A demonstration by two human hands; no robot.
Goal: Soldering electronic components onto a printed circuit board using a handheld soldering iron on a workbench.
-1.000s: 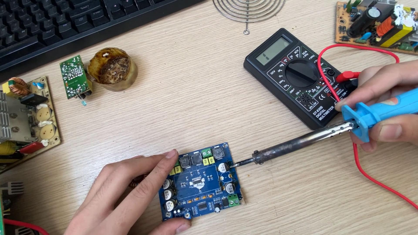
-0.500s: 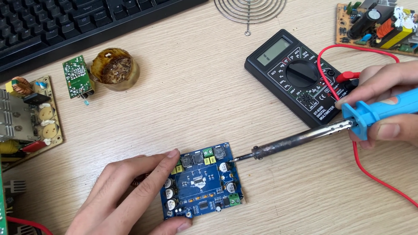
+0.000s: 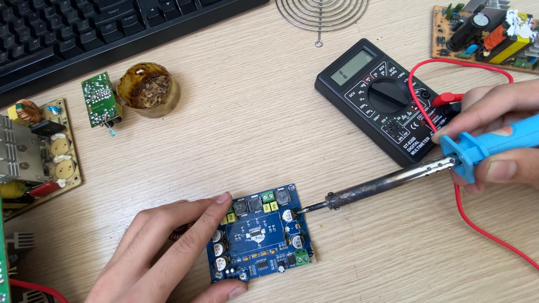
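Nearest you: blue circuit board flat on the wooden table, your left hand pinching its left edge between thumb and fingers. Right: your right hand closed around the soldering iron, tip touching the board's right edge. Beyond: black multimeter, keyboard

Circuit board on table, multimeter right behind it, keyboard far left behind.
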